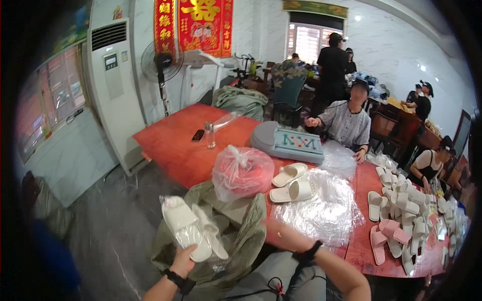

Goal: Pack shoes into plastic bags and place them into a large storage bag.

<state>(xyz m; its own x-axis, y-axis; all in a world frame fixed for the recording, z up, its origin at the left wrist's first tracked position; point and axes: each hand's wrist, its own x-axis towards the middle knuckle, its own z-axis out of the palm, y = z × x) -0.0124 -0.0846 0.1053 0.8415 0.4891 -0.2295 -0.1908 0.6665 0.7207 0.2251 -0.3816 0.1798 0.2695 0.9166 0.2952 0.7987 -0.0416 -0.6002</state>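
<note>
My left hand (185, 261) is closed on the heel end of a white slipper (179, 218) that is in clear plastic. It is over the mouth of a green woven sack (246, 220) beside the table. Another white slipper (210, 235) lies against it; I cannot tell whether both share one bag. Motion smears my right hand (286, 234) at the table's near edge, hiding its fingers. Nearest to it is a pile of clear plastic bags (326, 215). A pair of white slippers (296, 192) rests at the pile's left end.
On the red table (175, 133) stand a knotted bag of red stuff (243, 173), a grey case (286, 143), a glass bottle (210, 136) and a phone (198, 135). Loose white slippers (404, 198) and pink ones (384, 238) crowd the right. A person (346, 120) sits opposite.
</note>
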